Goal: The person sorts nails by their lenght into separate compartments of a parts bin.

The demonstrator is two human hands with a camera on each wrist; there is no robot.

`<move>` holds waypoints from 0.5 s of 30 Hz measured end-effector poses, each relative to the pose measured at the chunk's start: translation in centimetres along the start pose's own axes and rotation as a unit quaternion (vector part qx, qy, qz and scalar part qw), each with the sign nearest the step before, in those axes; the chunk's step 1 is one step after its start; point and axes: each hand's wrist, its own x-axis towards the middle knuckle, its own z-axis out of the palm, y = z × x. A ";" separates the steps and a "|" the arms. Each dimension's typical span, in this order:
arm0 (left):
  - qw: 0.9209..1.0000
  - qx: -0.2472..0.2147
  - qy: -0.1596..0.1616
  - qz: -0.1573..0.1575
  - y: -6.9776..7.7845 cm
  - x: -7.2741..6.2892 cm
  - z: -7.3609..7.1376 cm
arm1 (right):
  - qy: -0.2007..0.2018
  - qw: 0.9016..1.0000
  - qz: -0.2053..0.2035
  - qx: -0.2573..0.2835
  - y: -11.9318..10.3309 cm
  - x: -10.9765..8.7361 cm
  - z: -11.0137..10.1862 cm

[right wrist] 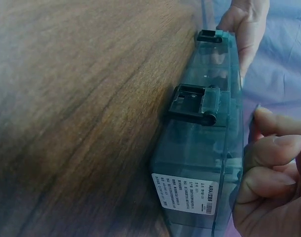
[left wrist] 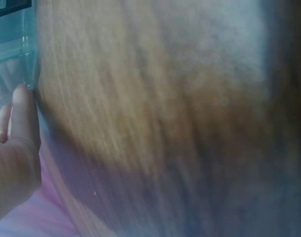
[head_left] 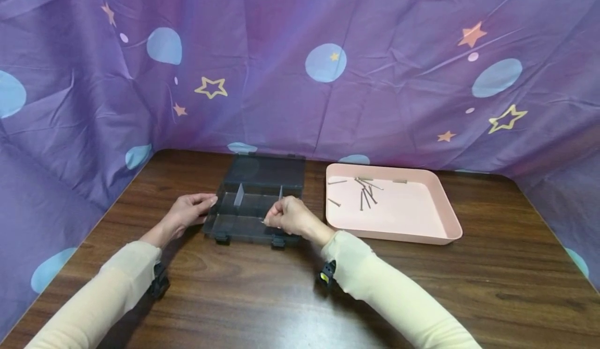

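Observation:
A translucent dark storage box lies on the table with its lid folded back, showing compartments and upright dividers. My left hand rests against its left side, fingers fairly straight, with the thumb at a corner. Over the front right compartment, my right hand pinches a small thin metal piece between thumb and forefinger. Most of that piece is hidden by the fingertips. The other right fingers curl beside the box rim.
A pink tray stands right of the box, with several long thin nails or screws inside. Two black latches stick out from the box's front. A patterned purple cloth hangs behind the wooden table.

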 end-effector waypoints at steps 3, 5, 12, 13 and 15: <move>1.000 0.002 0.000 -0.001 -0.1 0.0 0.0 | -0.005 1.000 -0.011 -0.025 0.0 0.0 0.0; 1.000 0.003 0.000 0.000 -0.1 -0.1 -0.1 | -0.005 0.999 -0.014 -0.035 0.0 -0.1 0.1; 1.000 -0.001 0.002 0.005 -0.1 0.0 -0.1 | 0.018 1.000 -0.011 -0.006 0.1 -0.1 0.0; 1.000 -0.001 0.002 0.005 -0.1 0.0 -0.1 | 0.021 1.000 -0.008 0.008 0.2 -0.1 0.0; 1.000 0.003 0.003 0.004 -0.2 0.0 -0.1 | 0.023 0.999 -0.007 0.044 0.4 -0.1 0.0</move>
